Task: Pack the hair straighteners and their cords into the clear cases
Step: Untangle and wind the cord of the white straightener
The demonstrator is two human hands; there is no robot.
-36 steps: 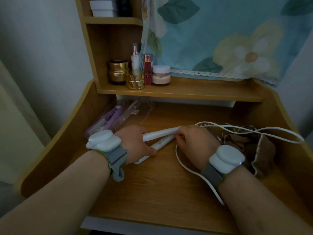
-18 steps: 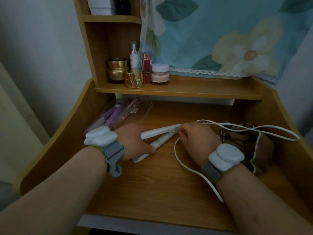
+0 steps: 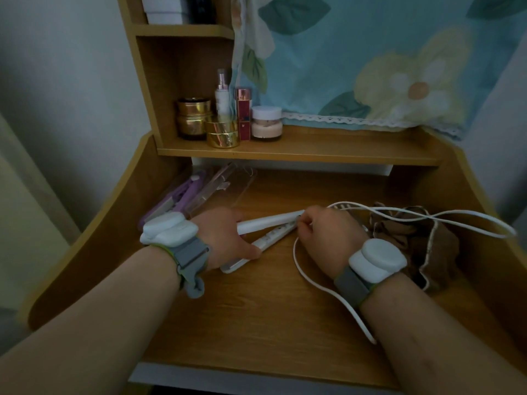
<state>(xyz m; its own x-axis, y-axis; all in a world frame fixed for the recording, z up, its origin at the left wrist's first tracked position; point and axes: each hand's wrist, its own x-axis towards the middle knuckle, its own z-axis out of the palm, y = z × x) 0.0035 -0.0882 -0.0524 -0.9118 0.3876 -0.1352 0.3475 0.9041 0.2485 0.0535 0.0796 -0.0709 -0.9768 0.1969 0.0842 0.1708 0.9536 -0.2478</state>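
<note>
My left hand (image 3: 225,238) grips the white straightener (image 3: 265,233) mid-desk, its arms splayed toward me, long axis running near-left to far-right. My right hand (image 3: 322,235) pinches its far end, where one white cord (image 3: 427,216) loops rightward. A second, purple straightener (image 3: 182,196) lies beside one clear case (image 3: 228,185), far left.

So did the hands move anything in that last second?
Hardly. The left hand still grips the white straightener, arms spread in a V on the desk. The right hand still pinches its cord end, and the white cord loops as before. The purple straightener and clear case stayed put.
</note>
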